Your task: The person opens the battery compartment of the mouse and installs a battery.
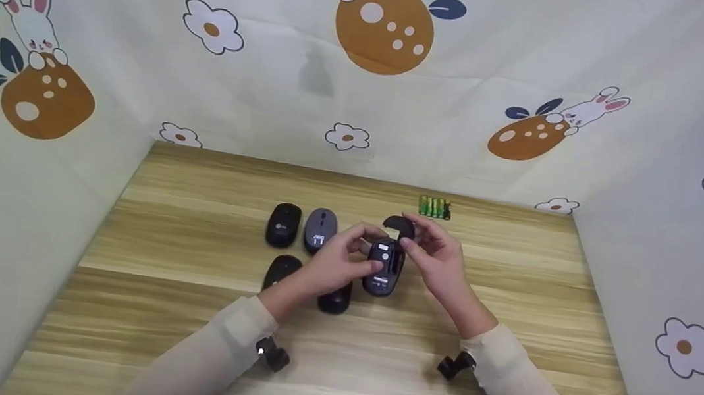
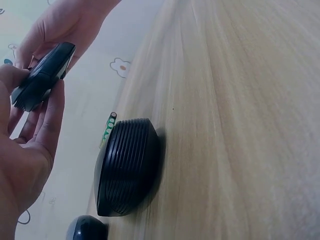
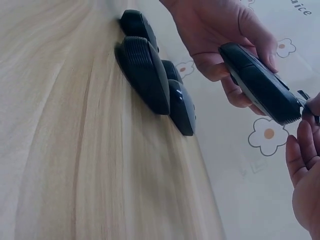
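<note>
My left hand (image 1: 338, 259) grips a black computer mouse (image 1: 381, 277), thumb on its underside, which faces up and shows labels and an uncovered battery slot. Just beyond its far end, my right hand (image 1: 441, 257) pinches a curved black cover (image 1: 399, 225) between thumb and fingers. In the right wrist view the mouse (image 3: 260, 87) hangs above the table, its ribbed end close to the right fingertips. Whether the cover still touches the mouse is hard to tell. The left wrist view shows the mouse (image 2: 42, 77) edge-on between both hands.
Left of the hands lie a black mouse (image 1: 283, 225), a grey mouse (image 1: 321, 224), another black mouse (image 1: 282, 271) and a dark mouse (image 1: 335, 299) partly behind the left hand. Several green batteries (image 1: 434, 207) stand in a row near the back edge of the wooden table (image 1: 177, 336). Patterned cloth (image 1: 258, 94) encloses it.
</note>
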A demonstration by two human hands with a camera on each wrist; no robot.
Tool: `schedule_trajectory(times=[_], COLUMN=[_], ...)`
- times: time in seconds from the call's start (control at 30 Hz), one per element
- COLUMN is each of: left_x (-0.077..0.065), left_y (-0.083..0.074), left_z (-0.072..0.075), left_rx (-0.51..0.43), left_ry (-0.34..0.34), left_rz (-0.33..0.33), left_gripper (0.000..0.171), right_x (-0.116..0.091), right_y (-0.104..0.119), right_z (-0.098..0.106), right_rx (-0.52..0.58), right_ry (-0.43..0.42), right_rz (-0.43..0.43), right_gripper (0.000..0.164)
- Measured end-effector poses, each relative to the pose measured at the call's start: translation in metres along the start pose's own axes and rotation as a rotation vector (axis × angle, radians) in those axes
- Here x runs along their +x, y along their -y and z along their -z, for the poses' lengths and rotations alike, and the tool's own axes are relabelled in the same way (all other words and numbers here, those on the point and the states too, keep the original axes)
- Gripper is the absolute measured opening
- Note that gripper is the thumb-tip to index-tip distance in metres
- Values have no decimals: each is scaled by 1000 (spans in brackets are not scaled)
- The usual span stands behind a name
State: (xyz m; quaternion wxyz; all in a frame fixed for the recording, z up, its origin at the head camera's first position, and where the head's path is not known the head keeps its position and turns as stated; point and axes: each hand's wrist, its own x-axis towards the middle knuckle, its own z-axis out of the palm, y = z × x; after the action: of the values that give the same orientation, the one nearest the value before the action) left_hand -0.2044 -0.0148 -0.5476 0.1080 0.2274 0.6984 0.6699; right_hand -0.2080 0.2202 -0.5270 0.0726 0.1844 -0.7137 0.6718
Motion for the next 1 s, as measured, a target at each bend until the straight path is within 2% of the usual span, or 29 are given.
schedule_trajectory(times=[0.3, 0.67, 1.0], left_x=[1, 3, 5], left_y=[-2, -4, -4], left_z=[-1, 0, -2], left_rx=[-15, -61, -84], left_ry=[-18, -48, -48], left_rz=[39, 73, 85], left_gripper=[49, 51, 51], right_x=[2, 10, 15], right_y=[2, 1, -10], right_z=[13, 42, 74], right_rx=[42, -65, -133], right_ry=[-31, -21, -32], right_rz=[-11, -18, -119], right_gripper=[40, 40, 36])
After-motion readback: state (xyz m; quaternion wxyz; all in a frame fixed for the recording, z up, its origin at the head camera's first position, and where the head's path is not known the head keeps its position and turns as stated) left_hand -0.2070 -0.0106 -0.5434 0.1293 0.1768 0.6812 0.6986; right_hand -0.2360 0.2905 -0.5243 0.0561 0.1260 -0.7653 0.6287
